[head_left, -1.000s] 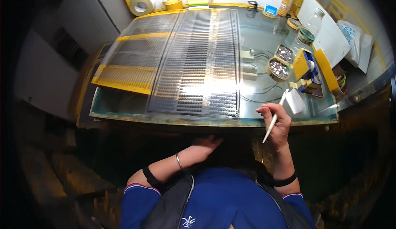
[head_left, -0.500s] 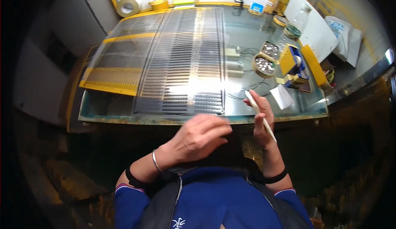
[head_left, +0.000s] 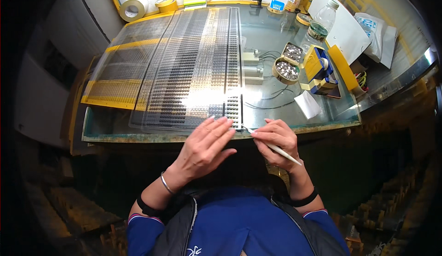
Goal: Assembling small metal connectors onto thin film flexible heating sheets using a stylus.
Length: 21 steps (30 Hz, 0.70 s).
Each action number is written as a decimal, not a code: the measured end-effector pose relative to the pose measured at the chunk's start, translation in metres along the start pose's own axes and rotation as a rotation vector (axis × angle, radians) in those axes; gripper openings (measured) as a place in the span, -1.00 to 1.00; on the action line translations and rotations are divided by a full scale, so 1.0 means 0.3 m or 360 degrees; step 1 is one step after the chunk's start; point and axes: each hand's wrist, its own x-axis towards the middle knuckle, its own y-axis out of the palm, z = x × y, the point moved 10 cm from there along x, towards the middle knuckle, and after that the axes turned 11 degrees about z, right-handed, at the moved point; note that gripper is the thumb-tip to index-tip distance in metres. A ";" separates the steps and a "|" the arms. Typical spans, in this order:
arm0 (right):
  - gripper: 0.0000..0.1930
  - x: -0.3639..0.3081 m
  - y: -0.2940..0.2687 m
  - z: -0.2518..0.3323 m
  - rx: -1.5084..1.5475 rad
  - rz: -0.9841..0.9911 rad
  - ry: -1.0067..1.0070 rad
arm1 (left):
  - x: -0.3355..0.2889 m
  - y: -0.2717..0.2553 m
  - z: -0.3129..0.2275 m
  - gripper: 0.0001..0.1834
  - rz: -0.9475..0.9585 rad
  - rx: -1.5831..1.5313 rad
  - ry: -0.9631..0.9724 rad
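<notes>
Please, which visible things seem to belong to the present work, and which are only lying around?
Probably in use:
- white pen-like tool in the right hand
- gridded sheet near the left hand

Apparently just lying about:
- clear bottle
- white tape roll
- white bag

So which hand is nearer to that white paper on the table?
The right. The right hand, holding a white pen-like tool, is left of the white paper and closer to the person; the left hand is farther left, by the gridded sheet.

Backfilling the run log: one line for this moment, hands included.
right hand: holds slender white tool | left hand: open, at near edge of clear gridded sheet | contact: unclear
</notes>
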 end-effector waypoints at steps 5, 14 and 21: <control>-0.74 -0.005 0.013 0.012 -0.0145 0.0171 -0.0019 | 0.018 0.051 -0.001 -0.50 -0.0045 0.0060 -0.0092; -0.77 -0.010 0.010 0.006 -0.0114 0.0099 0.0014 | 0.024 0.047 0.004 -0.54 -0.0088 -0.0020 -0.0081; -0.78 -0.004 0.021 0.009 -0.0132 0.0116 -0.0024 | 0.017 0.050 0.012 -0.54 -0.0104 -0.0024 -0.0087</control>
